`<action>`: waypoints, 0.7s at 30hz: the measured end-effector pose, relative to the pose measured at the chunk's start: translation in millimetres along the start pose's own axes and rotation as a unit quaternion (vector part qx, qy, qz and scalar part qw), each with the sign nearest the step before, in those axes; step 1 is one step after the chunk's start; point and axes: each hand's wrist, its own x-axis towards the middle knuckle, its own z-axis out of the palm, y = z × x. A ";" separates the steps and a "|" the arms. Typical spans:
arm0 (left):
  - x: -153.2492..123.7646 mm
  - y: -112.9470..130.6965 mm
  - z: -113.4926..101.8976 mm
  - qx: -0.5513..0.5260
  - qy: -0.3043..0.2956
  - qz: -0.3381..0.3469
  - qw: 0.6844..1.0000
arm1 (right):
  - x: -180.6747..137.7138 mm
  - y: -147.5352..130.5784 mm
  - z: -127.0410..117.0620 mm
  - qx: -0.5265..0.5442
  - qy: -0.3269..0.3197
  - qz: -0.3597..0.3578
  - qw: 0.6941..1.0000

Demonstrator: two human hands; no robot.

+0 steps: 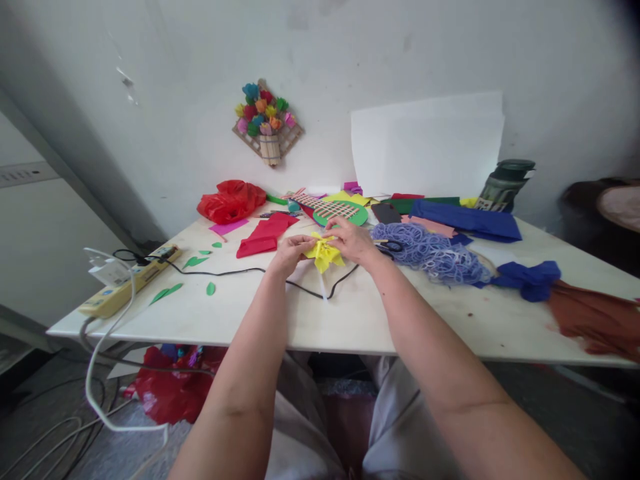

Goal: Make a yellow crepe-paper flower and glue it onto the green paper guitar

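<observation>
Between my two hands, above the middle of the white table, is a yellow paper flower with a pale stem pointing down toward me. My left hand pinches its petals from the left. On the other side my right hand is closed on the petals, its fingertips at the upper edge. Just beyond my right hand lies a green round piece with woven sticks. Black-handled scissors rest right of my right hand, beside a heap of blue-purple yarn.
On the left stand a power strip with cables and several green paper leaves. Red paper and a red plastic bag lie farther back. Blue paper and a dark bottle are at the back right. A black cable crosses the table.
</observation>
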 end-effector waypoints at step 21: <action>-1.2 0.2 -0.5 -0.053 -0.007 -0.043 0.998 | -1.2 -5.3 -0.1 -0.018 0.009 -0.037 0.999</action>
